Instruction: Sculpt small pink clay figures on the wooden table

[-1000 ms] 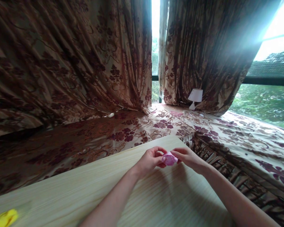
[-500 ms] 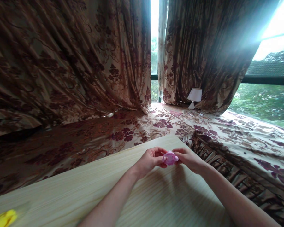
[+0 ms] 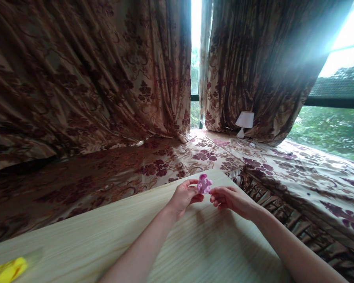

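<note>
My left hand (image 3: 183, 197) holds a small pink figure (image 3: 204, 185) with several rounded lobes, pinched between the thumb and fingers. It looks like soft modelling clay, but I cannot tell its exact kind. The figure is held up a little above the pale wood-grain table (image 3: 129, 228). Beside its lower right edge is my right hand (image 3: 228, 199), fingers loosely bent and slightly apart. Its index fingertip meets or nearly meets the figure; nothing shows in its grasp.
A bright yellow item (image 3: 10, 270), apparently in clear wrapping, lies at the table's lower left. Beyond the table, a flowered cloth (image 3: 205, 154) covers a ledge. A small white lamp (image 3: 244, 119) stands there before heavy curtains (image 3: 153, 78) and windows.
The pink figure has been raised, shifted left and turned, showing more of its lobes. My right hand has loosened from it, while my left hand keeps hold. The view has shifted slightly.
</note>
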`<state>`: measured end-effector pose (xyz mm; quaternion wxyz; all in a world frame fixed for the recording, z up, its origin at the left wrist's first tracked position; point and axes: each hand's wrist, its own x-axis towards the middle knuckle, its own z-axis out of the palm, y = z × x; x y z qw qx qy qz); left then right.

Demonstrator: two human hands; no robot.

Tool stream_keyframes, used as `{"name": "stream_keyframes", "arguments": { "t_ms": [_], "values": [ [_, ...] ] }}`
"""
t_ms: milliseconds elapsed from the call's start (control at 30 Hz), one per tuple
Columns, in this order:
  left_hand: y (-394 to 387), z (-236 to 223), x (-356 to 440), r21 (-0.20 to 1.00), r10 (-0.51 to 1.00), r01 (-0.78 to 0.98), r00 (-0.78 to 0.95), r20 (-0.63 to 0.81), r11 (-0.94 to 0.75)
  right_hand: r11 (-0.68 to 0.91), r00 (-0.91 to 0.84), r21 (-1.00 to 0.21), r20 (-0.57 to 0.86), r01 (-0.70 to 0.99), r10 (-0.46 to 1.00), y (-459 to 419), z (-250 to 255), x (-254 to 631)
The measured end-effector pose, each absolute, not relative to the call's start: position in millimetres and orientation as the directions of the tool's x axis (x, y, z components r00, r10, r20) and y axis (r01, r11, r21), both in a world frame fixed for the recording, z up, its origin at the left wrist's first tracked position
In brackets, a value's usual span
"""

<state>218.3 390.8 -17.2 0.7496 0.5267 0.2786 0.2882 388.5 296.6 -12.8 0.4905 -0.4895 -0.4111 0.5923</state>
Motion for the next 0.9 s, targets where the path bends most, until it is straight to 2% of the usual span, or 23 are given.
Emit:
{"name": "stream_keyframes", "arguments": {
  "t_ms": [300, 500, 700, 800, 900],
  "values": [
    [385.9, -15.9, 222.0, 0.944, 0.702, -0.112, 0.697, -0.149, 0.311, -0.092, 0.038, -0.995, -0.093, -0.036, 0.995, 301.2, -18.7, 380.8],
    [386.1, -21.5, 223.2, 0.931, 0.682, -0.126, 0.715, -0.154, 0.342, -0.105, 0.033, -0.995, -0.104, 0.005, 0.994, 300.0, -16.0, 379.6],
    [387.9, -20.8, 220.3, 0.894, 0.632, -0.148, 0.755, -0.173, 0.422, -0.078, -0.001, -0.988, -0.079, 0.133, 0.997, 296.4, -10.6, 382.0],
    [388.1, -19.2, 219.2, 0.904, 0.638, -0.127, 0.748, -0.184, 0.409, -0.021, 0.043, -0.961, -0.010, 0.277, 0.999, 295.6, -6.5, 389.0],
    [386.5, -17.8, 218.6, 0.916, 0.638, -0.110, 0.749, -0.179, 0.386, 0.084, 0.124, -0.935, 0.134, 0.344, 0.983, 296.2, -3.3, 393.2]
  ]
}}
